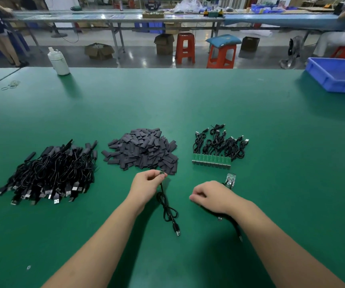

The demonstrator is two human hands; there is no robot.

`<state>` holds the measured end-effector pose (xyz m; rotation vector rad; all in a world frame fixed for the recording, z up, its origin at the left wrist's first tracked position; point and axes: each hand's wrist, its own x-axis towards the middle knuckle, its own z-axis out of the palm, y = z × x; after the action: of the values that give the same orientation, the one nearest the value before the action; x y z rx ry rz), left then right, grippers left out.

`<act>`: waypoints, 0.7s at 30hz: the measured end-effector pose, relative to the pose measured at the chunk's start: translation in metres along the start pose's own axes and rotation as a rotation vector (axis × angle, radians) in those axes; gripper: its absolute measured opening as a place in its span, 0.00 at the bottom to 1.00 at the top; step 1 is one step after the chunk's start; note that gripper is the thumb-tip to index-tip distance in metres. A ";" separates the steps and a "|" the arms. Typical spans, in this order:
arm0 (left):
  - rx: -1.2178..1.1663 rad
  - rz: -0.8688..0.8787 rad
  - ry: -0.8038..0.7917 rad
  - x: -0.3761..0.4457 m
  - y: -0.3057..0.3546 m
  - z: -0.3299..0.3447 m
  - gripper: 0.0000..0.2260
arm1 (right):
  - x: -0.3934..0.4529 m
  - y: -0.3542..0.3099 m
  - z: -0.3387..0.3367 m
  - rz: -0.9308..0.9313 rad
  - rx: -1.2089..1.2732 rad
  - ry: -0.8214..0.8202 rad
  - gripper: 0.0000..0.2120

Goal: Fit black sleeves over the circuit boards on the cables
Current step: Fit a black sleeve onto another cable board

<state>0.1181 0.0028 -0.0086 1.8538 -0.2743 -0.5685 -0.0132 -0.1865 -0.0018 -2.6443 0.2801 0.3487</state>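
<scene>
My left hand (pixel 146 182) pinches a small green circuit board (pixel 162 172) at the end of a black USB cable (pixel 168 210) that trails toward me on the green table. My right hand (pixel 211 196) lies curled over a second cable (pixel 235 226), whose circuit board (pixel 230 179) sticks out beyond the fingers. A pile of flat black sleeves (pixel 142 150) lies just beyond my left hand. Bare boards on cables (pixel 211 160) sit in a row at the right. Sleeved cables (pixel 51 171) are heaped at the left.
A white bottle (pixel 59 62) stands at the table's far left edge, with a rubber band (pixel 11 85) beside it. A blue plastic bin (pixel 338 74) sits at the far right corner. Stools, boxes and other benches stand beyond the table.
</scene>
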 end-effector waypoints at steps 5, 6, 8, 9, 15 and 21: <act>-0.099 0.002 -0.026 -0.003 0.000 0.003 0.03 | -0.005 0.003 -0.003 0.077 -0.034 -0.205 0.15; -0.116 0.002 -0.040 -0.004 0.000 0.005 0.04 | -0.004 0.002 -0.005 0.090 -0.027 -0.195 0.15; -0.140 0.008 -0.075 -0.005 0.003 0.010 0.06 | 0.000 -0.006 -0.005 0.100 0.076 -0.052 0.16; -0.140 0.014 -0.095 -0.006 0.004 0.012 0.06 | 0.004 -0.013 -0.004 0.109 0.234 0.026 0.15; -0.040 0.059 -0.100 0.001 0.006 0.019 0.03 | 0.022 -0.050 0.019 0.112 0.986 0.156 0.12; 0.554 0.227 0.288 0.038 -0.005 -0.036 0.08 | 0.025 -0.043 0.033 0.256 1.093 0.233 0.18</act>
<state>0.1682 0.0168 -0.0133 2.3633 -0.4757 -0.0597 0.0147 -0.1371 -0.0194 -1.5617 0.6613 -0.0554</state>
